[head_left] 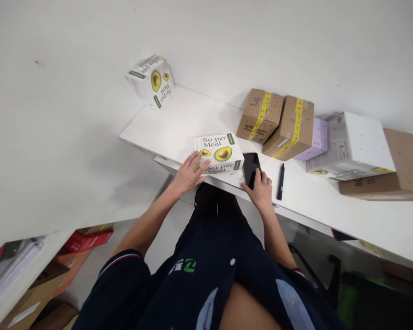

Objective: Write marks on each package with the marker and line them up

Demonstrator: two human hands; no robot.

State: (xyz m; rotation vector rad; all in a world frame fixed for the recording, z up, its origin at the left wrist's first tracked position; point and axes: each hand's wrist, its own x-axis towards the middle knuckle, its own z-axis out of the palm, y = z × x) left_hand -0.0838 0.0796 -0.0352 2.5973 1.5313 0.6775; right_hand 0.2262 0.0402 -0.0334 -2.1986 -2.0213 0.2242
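Printed carton (219, 149): lying on the white table (189, 126) at its near edge, left of the phone (250, 166). My left hand (187, 176) has its fingers spread on the carton's near left corner, not closed round it; a pull toward me could tip it off the edge. My right hand (261, 190) has fingertips on the phone's near end; I cannot tell whether they pinch it. Carton and phone lie close together, so a rightward shove of the carton could push the phone askew. My hands are apart. Black marker (281, 182), right of the phone, near the edge: a sideways sweep of my right hand could roll it off. Taped brown box (258, 117), beyond the phone: liable to be knocked by a long reach. Second printed carton (153, 85), far left corner: a bump could topple it.
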